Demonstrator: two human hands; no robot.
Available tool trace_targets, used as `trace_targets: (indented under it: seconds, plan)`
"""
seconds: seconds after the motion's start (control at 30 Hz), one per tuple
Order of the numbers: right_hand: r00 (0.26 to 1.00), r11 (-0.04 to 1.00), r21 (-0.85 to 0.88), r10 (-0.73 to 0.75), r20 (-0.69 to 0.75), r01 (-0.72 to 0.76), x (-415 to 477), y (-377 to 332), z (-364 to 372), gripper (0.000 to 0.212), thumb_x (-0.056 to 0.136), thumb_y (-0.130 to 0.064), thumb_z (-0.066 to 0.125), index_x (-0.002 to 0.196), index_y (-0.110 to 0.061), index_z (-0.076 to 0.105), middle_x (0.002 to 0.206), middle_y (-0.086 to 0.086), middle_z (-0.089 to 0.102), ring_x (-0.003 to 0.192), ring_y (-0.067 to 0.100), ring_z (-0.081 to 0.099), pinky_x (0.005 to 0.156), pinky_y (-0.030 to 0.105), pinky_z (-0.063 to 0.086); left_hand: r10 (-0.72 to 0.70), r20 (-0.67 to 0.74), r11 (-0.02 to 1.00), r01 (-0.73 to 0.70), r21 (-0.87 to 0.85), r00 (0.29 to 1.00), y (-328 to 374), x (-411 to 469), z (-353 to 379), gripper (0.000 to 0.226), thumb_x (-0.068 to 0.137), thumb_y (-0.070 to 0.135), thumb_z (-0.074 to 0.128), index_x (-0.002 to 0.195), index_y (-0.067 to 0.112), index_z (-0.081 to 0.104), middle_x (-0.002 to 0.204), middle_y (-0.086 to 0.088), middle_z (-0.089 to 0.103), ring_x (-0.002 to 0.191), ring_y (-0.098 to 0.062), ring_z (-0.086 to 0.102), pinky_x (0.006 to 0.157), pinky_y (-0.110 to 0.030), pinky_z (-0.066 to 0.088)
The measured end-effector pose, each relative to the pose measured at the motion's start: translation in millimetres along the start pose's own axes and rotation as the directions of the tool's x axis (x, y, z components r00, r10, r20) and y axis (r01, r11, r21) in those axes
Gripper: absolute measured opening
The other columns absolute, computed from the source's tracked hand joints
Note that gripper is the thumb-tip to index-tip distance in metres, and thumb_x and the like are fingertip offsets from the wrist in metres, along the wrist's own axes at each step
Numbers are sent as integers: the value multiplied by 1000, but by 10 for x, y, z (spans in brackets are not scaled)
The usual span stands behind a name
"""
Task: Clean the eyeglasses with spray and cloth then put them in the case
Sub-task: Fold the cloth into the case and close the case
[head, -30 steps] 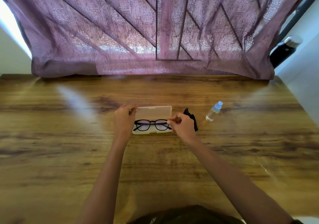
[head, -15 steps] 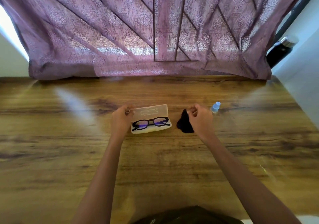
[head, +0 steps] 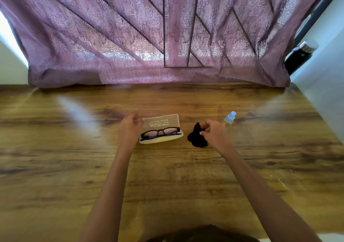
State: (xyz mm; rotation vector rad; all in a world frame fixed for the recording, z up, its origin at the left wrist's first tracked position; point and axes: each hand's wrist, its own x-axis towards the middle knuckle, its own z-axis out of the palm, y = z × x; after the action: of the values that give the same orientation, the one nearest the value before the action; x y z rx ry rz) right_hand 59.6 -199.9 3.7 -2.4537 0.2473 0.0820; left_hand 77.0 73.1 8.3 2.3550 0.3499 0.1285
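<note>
With eyeglasses [head: 161, 132] lying in the open case [head: 162, 140] at the middle of the table [head: 167, 182], left hand [head: 130, 128] curled round the lid [head: 164, 122], right hand [head: 214, 132] pinching the black cloth [head: 195, 140] just beside: risk of shutting the lid on a protruding temple.

Eyeglasses [head: 160, 132] lie in the open case [head: 161, 139]; right hand [head: 214, 132] pinches black cloth [head: 196, 139]

Eyeglasses [head: 160, 132] in open case [head: 161, 124] on table [head: 167, 176], cloth [head: 197, 138] right of case, spray bottle [head: 230, 118] behind-right of cloth
</note>
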Motion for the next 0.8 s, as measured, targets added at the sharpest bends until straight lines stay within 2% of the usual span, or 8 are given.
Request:
trace_targets:
  seconds: [0.07,0.13,0.23,0.33,0.47,0.57,0.67,0.8]
  plan:
    - [999,999,52,-15,-38,17,-17,-37,-35,18,84,-5,71,84,-22,63,84,-8,64,81,7,62,59,7,36,110,-148,989,-94,112,983,97,-61,-22,33,96,24,55,125,10,59,122,-11,60,113,-26,50,93,-36,41]
    - [998,992,126,-20,-52,27,-29,-89,-76,15,85,-6,70,84,-20,65,83,-9,64,80,7,61,64,9,41,188,-209,979,-165,124,960,271,-147,-19,31,96,22,53,122,7,60,120,-12,61,114,-26,48,89,-30,38]
    - [999,957,292,10,-49,5,-38,-186,-152,10,87,-9,68,91,-17,66,87,-6,65,85,9,61,70,15,47,240,-133,970,-244,-9,962,543,-288,64,31,97,30,52,123,15,60,125,-5,58,117,-19,48,87,-23,34]
    - [998,887,460,5,-57,22,-61,-295,-255,9,89,-12,67,93,-20,65,93,-6,66,89,8,62,70,15,48,289,64,946,-274,-174,955,745,-382,187,40,94,43,53,127,20,57,131,-1,55,122,-16,47,94,-24,34]
    - [999,777,628,-39,-13,38,-86,-441,-378,8,91,-15,66,98,-19,67,101,-4,67,97,12,65,78,24,53,257,332,930,-138,-341,908,941,-381,288,61,88,55,57,136,18,49,136,0,54,124,-15,50,103,-36,43]
    - [996,733,678,-91,26,49,-93,-528,-421,8,90,-16,67,96,-20,67,101,-3,68,98,13,65,81,24,54,254,478,860,30,-510,841,984,-365,267,52,85,55,61,125,23,57,117,1,64,109,-16,60,95,-40,52]
    - [994,696,716,-102,27,52,-77,-562,-417,7,89,-16,69,95,-20,67,99,-1,69,97,14,65,84,25,54,253,518,810,114,-576,817,955,-344,226,31,87,43,66,110,22,66,103,-2,71,98,-18,67,86,-34,54]
    - [997,654,756,-54,47,0,-45,-550,-390,10,88,-21,71,97,-20,68,96,-3,71,98,15,66,81,27,54,202,472,732,188,-655,858,932,-325,174,25,86,25,70,107,11,69,102,-10,73,98,-22,69,85,-34,55]
